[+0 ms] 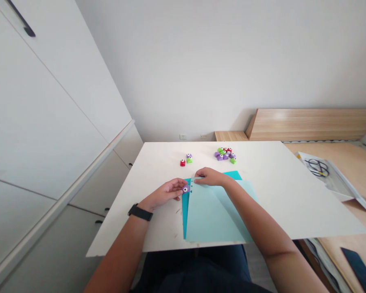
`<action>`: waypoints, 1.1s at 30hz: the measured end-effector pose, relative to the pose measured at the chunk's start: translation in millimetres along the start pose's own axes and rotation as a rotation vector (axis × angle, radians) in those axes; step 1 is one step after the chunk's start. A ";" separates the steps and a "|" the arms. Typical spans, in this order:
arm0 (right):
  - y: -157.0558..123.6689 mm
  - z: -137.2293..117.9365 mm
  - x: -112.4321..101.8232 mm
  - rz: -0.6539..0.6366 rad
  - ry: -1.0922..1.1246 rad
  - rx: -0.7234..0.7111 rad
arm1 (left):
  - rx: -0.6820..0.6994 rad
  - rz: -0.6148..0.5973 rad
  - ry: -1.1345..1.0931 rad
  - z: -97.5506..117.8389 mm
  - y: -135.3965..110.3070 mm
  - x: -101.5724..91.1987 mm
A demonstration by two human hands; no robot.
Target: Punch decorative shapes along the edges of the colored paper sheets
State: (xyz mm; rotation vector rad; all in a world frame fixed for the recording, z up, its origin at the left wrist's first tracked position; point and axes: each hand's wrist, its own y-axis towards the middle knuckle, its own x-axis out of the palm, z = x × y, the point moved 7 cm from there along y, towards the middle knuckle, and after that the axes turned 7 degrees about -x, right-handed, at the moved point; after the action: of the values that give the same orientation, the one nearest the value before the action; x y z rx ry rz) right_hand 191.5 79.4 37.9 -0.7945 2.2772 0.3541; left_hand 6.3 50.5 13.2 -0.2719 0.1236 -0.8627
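My left hand (pixel 167 193) grips a small purple craft paper punch (pixel 185 189) with an eye-like white and black top, set at the edge of a pale blue paper sheet (pixel 210 215). My right hand (pixel 209 177) pinches that sheet's top edge and lifts it slightly. A few tiny punched holes show near the edge. Beneath lies a teal paper sheet (pixel 233 175), partly hidden. Farther off stand a red punch (pixel 182 162), a purple punch and a green punch (pixel 189 158), and a heap of several similar punches (pixel 225 154).
The papers lie on a white table (pixel 262 195). White cabinets (pixel 49 122) run along the left side. To the right, a white tray (pixel 323 175) holding black wire rests on a wooden surface. A black strap (pixel 140 212) circles my left wrist.
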 end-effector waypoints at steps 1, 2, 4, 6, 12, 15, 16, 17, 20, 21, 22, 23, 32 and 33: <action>-0.1 -0.7 -0.1 0.008 0.002 -0.005 | -0.004 -0.007 0.014 1.3 -0.1 1.5; -0.1 -2.0 -0.4 0.016 0.005 -0.011 | -0.011 -0.011 0.028 2.3 -0.3 2.9; 0.2 -5.5 -1.7 0.032 0.006 -0.023 | -0.033 -0.003 0.053 3.7 -0.8 4.1; 0.8 -8.2 -2.8 0.039 0.001 -0.023 | -0.061 0.022 0.075 3.9 -1.4 3.3; 2.9 -7.4 -2.2 0.082 -0.045 -0.016 | -0.115 0.055 0.034 -2.2 -0.1 -1.3; 3.1 -3.9 2.0 0.103 -0.063 0.009 | -0.112 0.081 0.003 -7.9 4.6 -4.5; 2.8 -2.8 3.6 0.108 -0.060 0.020 | -0.110 0.095 0.002 -9.7 6.5 -5.3; 2.2 -1.8 5.0 0.115 -0.053 0.030 | -0.112 0.109 0.003 -11.3 8.3 -5.7; -1.3 0.2 7.4 0.139 -0.025 0.045 | -0.114 0.138 -0.007 -12.8 10.5 -4.4; -2.5 0.9 7.6 0.142 -0.019 0.048 | -0.111 0.141 -0.017 -11.9 10.1 -3.5; -3.6 1.7 7.6 0.143 -0.014 0.050 | -0.105 0.142 -0.029 -10.5 9.3 -2.5; -4.3 2.4 7.2 0.142 -0.013 0.050 | -0.098 0.143 -0.041 -9.0 8.3 -1.7; -2.4 -1.8 7.9 0.128 -0.023 0.026 | -0.055 0.187 -0.038 -12.1 9.1 2.8; -2.3 -2.3 8.1 0.132 -0.027 0.030 | -0.050 0.203 -0.027 -13.3 10.0 2.6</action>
State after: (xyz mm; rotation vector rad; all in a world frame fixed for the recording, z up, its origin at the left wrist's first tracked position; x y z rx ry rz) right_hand 187.1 73.0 33.9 -0.6218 2.3101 0.3875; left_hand 12.4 52.2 -2.4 -0.3119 0.1457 -0.6545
